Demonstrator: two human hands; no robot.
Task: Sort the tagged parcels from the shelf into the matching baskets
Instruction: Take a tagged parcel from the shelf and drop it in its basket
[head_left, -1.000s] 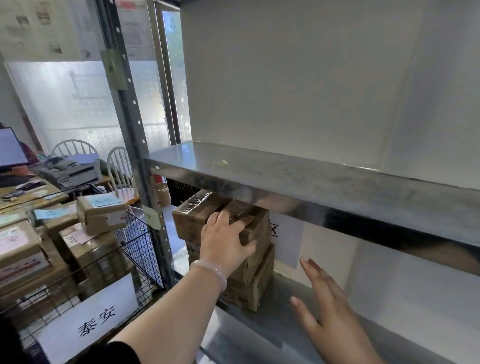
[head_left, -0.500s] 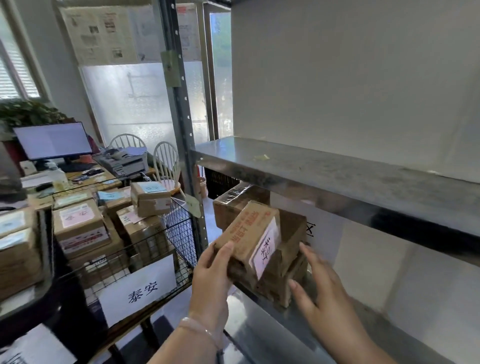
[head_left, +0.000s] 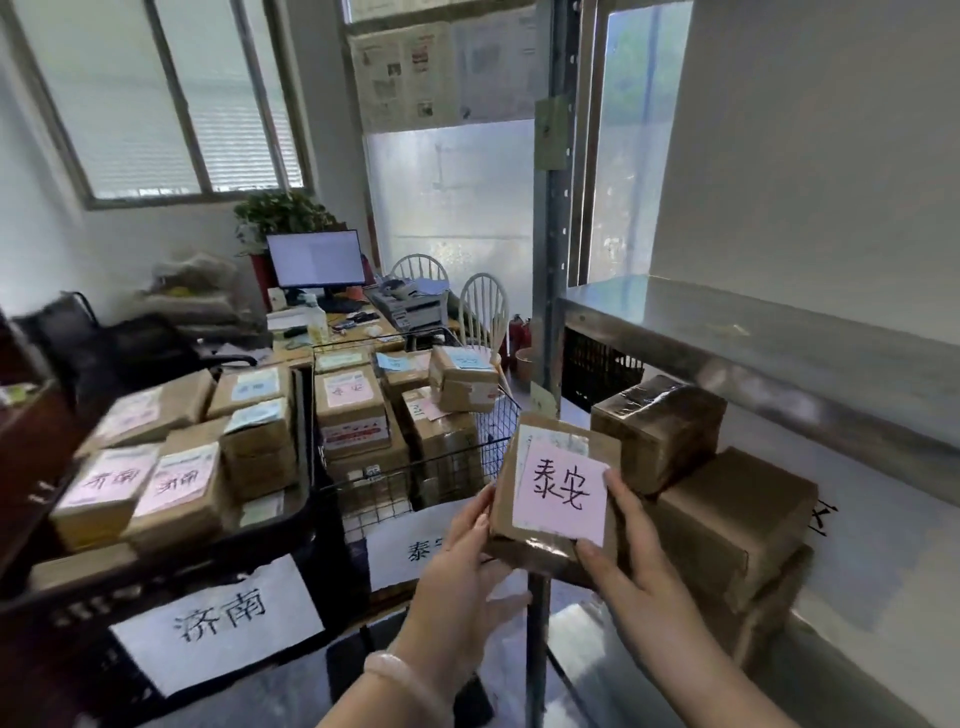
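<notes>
A left hand (head_left: 462, 566) and a right hand (head_left: 636, 564) grip the sides of a brown parcel (head_left: 553, 540) tagged 泰安, just off the shelf (head_left: 779, 343); its matching wire basket (head_left: 426, 462) at ten o'clock is already heaped, three stacked parcels (head_left: 732, 514) wait at three o'clock, so sorting looks nearly done.

A pink tag (head_left: 561, 491) inked with black handwritten characters fronts the brown cardboard parcel (head_left: 600, 449) before me, with a pale pink bracelet (head_left: 400, 670) on my wrist. The boxes (head_left: 260, 462) filling the black wire basket (head_left: 457, 460) and the black basket (head_left: 208, 569) beside it are brown, tagged pink or pale blue, above a white sign (head_left: 218, 618) lettered in black. The shelf (head_left: 753, 338) is dull grey steel, and its stacked parcels (head_left: 727, 509) are brown.
</notes>
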